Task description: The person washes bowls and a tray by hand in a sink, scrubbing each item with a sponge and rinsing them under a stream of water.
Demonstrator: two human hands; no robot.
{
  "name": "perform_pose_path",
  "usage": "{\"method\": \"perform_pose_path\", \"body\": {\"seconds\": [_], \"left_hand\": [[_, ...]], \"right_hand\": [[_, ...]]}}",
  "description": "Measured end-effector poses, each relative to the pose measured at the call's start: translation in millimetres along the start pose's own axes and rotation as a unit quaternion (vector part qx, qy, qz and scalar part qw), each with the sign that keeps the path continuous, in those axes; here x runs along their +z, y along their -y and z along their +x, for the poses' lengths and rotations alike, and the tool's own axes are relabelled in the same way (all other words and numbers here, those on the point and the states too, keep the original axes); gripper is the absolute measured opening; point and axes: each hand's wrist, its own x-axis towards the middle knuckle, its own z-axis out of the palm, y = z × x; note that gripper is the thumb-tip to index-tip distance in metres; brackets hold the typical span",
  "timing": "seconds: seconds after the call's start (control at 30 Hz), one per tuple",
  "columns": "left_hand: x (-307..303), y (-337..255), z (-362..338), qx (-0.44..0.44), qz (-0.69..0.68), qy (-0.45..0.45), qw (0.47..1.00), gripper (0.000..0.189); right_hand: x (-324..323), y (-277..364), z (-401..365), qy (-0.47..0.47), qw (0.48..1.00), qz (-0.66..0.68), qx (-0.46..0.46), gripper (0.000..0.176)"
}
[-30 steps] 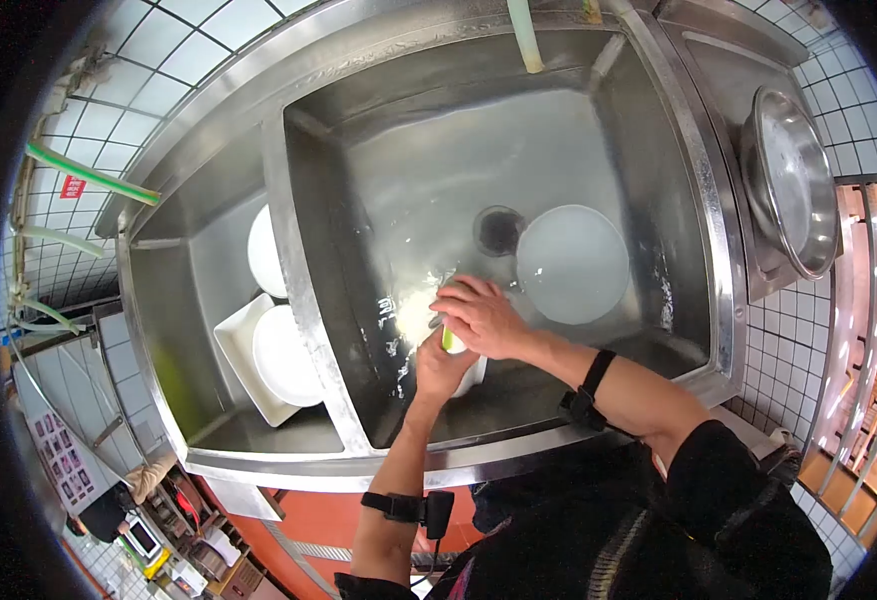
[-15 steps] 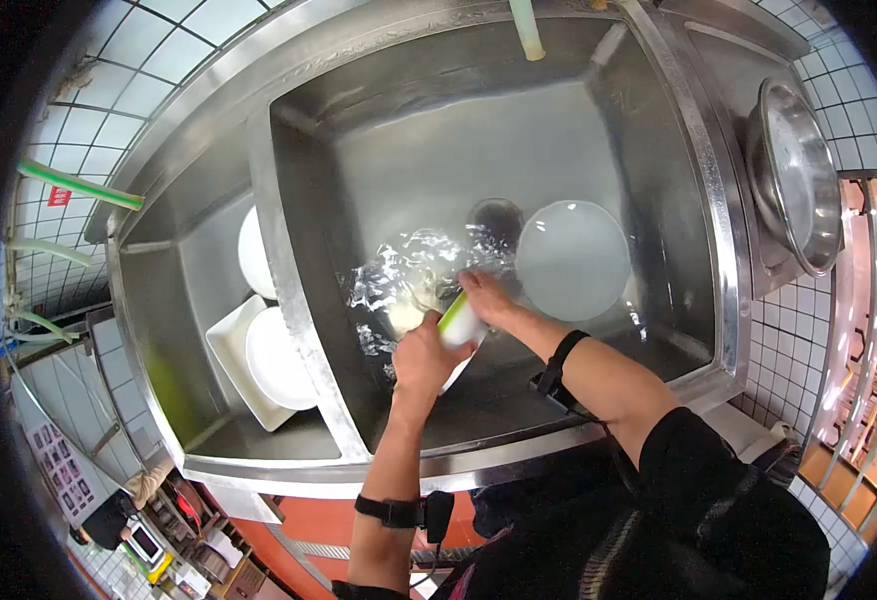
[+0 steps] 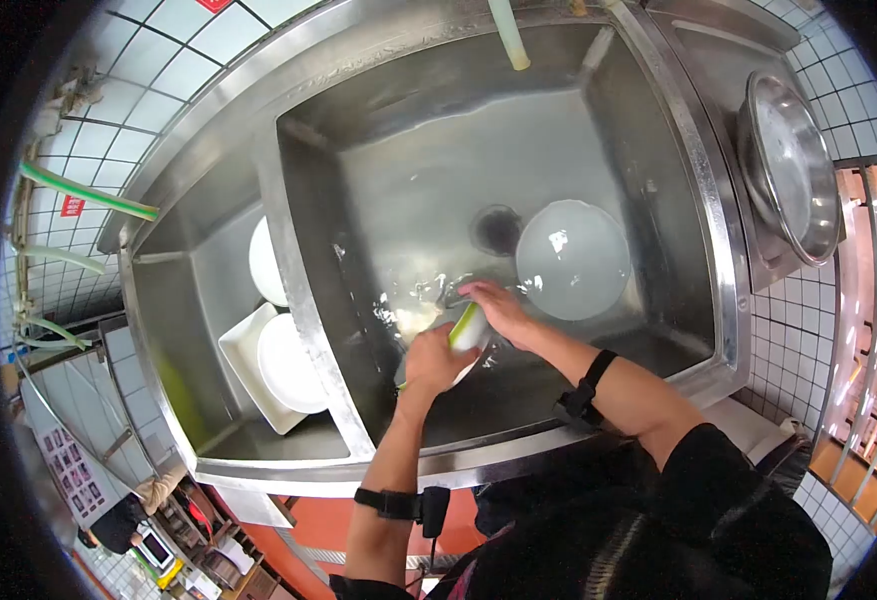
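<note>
A white dish with a green edge [image 3: 471, 332] is tilted on its side over the water in the large sink basin [image 3: 398, 180]. My left hand [image 3: 434, 358] grips its near left part, the thumb lying on the white surface. Around its far end the fingers of my right hand [image 3: 499, 312] are curled. A pale yellowish thing [image 3: 418, 318] lies in the rippling water just beyond my left hand. Underwater to the right rests a round white plate [image 3: 572, 260], beside the dark round drain [image 3: 497, 231].
The left basin holds a white rectangular dish [image 3: 243, 352] with a round white plate [image 3: 291, 363] in it, and another white plate [image 3: 264, 262]. A steel divider [image 3: 308, 300] separates the basins. On the right ledge stands a metal bowl [image 3: 793, 165]. A hose [image 3: 508, 35] hangs above the far edge.
The water around my hands has calmed, with fewer ripples and splashes. Both hands have shifted slightly to the right and down with the dish. The view has tilted a little.
</note>
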Motion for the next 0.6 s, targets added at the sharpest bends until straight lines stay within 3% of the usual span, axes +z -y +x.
{"method": "perform_pose_path", "body": {"seconds": [0.07,0.13,0.2,0.27,0.33,0.4,0.5,0.6], "left_hand": [[-3.7,9.6,-11.4,-0.001,-0.129,0.006,0.992,0.040],[-3.6,15.1,-18.1,-0.023,-0.181,0.024,0.983,0.041],[0.2,21.0,-20.8,0.031,-0.323,0.001,0.946,0.039],[0.0,26.5,-19.9,0.021,-0.352,0.010,0.936,0.038],[-2.4,34.0,-20.3,0.011,-0.381,0.022,0.924,0.037],[-5.8,41.2,-19.9,-0.065,-0.330,0.073,0.939,0.033],[-2.3,47.8,-21.0,-0.064,-0.333,0.032,0.940,0.031],[-8.8,48.5,-21.1,-0.071,-0.354,0.003,0.933,0.034]], "right_hand": [[-3.7,1.1,-2.2,-0.007,1.000,-0.004,-0.020,0.042],[-9.5,-4.1,9.8,-0.015,0.997,0.074,0.025,0.041],[-19.9,-9.3,22.1,-0.007,0.997,0.063,0.045,0.042],[-23.3,-13.9,32.7,-0.020,0.995,0.015,0.098,0.046],[-27.9,-19.8,38.8,0.004,0.997,0.005,0.077,0.047],[-37.1,-22.9,41.5,0.077,0.994,-0.071,0.017,0.045],[-42.6,-21.3,38.8,0.121,0.985,-0.110,-0.052,0.048],[-45.0,26.4,15.7,0.148,0.970,-0.193,0.000,0.056]]}}
